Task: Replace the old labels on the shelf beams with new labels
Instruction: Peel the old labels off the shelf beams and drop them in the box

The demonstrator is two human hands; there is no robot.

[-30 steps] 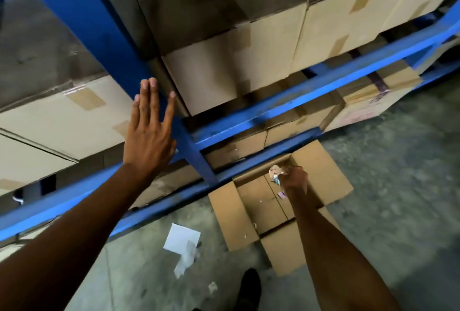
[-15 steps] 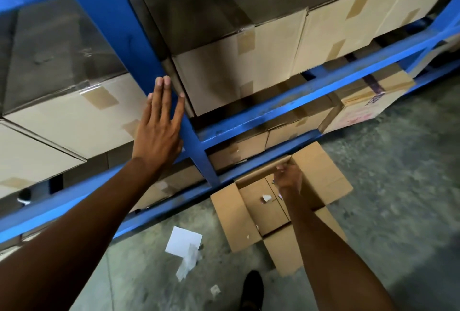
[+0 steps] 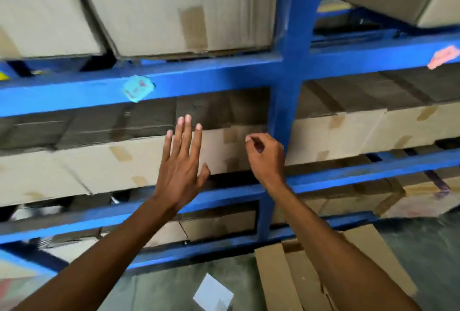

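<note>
A teal label (image 3: 138, 88) is stuck on the upper blue shelf beam (image 3: 211, 76), left of the blue upright (image 3: 290, 62). A pink label (image 3: 444, 57) sits on the same beam level at far right. My left hand (image 3: 180, 166) is raised below the teal label with straight, spread fingers, in front of a cardboard carton (image 3: 119, 161) and holding nothing. My right hand (image 3: 265, 156) is raised just left of the upright with its fingers curled; I see nothing in it.
Taped cartons fill every shelf level. An open cardboard box (image 3: 278, 276) lies on the concrete floor at lower right. A white paper scrap (image 3: 212, 294) lies on the floor between my arms. A lower blue beam (image 3: 348, 174) crosses behind my wrists.
My view swung up from the floor to the shelf. My right hand let a scrap fall into the floor box, then rose to the upright. My left hand stayed flat and raised.
</note>
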